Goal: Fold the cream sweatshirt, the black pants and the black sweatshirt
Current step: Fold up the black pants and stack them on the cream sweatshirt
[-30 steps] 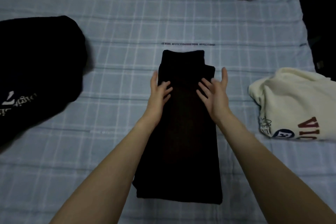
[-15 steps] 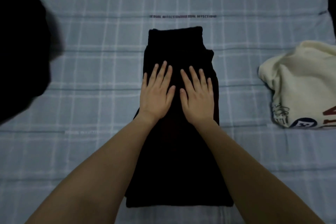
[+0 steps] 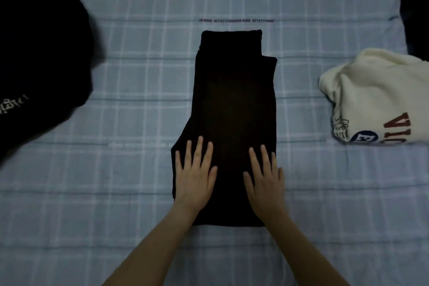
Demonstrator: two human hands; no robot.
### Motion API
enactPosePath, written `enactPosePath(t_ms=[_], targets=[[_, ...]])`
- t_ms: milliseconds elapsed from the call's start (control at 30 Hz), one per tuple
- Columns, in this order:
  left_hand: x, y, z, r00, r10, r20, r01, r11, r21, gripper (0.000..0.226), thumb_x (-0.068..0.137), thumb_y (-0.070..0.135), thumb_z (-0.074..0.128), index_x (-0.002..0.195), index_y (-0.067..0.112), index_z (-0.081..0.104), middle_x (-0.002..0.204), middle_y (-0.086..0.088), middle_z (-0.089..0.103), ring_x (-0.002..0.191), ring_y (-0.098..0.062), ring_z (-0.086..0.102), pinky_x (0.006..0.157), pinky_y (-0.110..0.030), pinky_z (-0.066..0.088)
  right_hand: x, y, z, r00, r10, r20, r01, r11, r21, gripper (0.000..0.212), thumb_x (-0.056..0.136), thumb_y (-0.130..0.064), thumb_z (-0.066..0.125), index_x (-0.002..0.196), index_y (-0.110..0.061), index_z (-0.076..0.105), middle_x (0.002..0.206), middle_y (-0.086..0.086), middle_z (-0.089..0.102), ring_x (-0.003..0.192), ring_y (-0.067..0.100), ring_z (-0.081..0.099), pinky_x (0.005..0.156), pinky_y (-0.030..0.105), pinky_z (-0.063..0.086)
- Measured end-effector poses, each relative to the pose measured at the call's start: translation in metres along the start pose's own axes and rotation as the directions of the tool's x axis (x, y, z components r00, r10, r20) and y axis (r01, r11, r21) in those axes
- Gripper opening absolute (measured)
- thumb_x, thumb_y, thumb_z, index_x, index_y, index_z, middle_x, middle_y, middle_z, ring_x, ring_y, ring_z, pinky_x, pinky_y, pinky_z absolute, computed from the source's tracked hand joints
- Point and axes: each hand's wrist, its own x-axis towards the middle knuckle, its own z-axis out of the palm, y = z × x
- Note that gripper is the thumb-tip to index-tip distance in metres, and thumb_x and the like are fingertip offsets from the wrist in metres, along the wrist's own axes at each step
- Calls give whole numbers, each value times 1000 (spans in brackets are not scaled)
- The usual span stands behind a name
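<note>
Palms are laid flat on the near part of the black pants (image 3: pixel 234 100). The left hand (image 3: pixel 195 179) is spread with straight fingers on the left side of the cloth, and the right hand (image 3: pixel 264 181) likewise on the right side, its outer fingers at the cloth's edge. Nothing is gripped by either.

The pants are seen as a long, narrow folded strip on the checked blue sheet (image 3: pixel 139 76), with the long axis running straight away from the person. The near edge lies by the wrists and the narrower far end well beyond the fingertips. Both hands are equally near the near end, so an end-to-end fold along that axis is judged likely.

The black sweatshirt (image 3: pixel 39 53) is left unfolded well apart on the left. The cream sweatshirt (image 3: pixel 380 100) is bundled well apart on the right.
</note>
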Motion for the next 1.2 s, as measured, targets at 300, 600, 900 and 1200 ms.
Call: enactPosePath(t_ms=[300, 600, 900, 1200], targets=[[-44, -13, -10, 947, -315, 68, 315, 860, -402, 65, 93, 60, 45, 151, 46, 21, 161, -13, 14, 145, -33, 17, 119, -53, 17, -36, 16, -8, 995, 87, 57, -102, 926, 364, 61, 92, -54, 53, 146, -56, 26, 152, 21, 27, 133, 41, 35, 110, 48, 37], [-88, -29, -61, 926, -181, 332, 367, 224, -903, 86, 76, 22, 84, 140, 50, 34, 141, 9, 49, 125, -12, 53, 101, -33, 50, -60, 24, -69, 915, -61, 399, -285, 602, 746, 73, 87, -37, 72, 145, -54, 31, 140, -28, 38, 131, -2, 36, 105, 18, 34], [-160, -19, -135, 949, -76, 305, 314, 290, -904, 66, 76, 22, 84, 126, 51, 53, 132, 7, 55, 121, -16, 55, 97, -40, 54, -146, 11, -140, 943, -78, 323, -226, 563, 795, 62, 88, -22, 72, 141, -40, 44, 135, -27, 43, 116, -19, 46, 86, 6, 46], [-245, -6, -155, 932, -28, 361, 355, 279, -892, 63, 77, 21, 83, 127, 47, 54, 133, 5, 54, 121, -16, 55, 95, -37, 55, -229, 14, -159, 908, -87, 410, -276, 610, 743, 64, 83, -37, 76, 137, -50, 44, 148, -14, 40, 137, 13, 40, 115, 45, 35]])
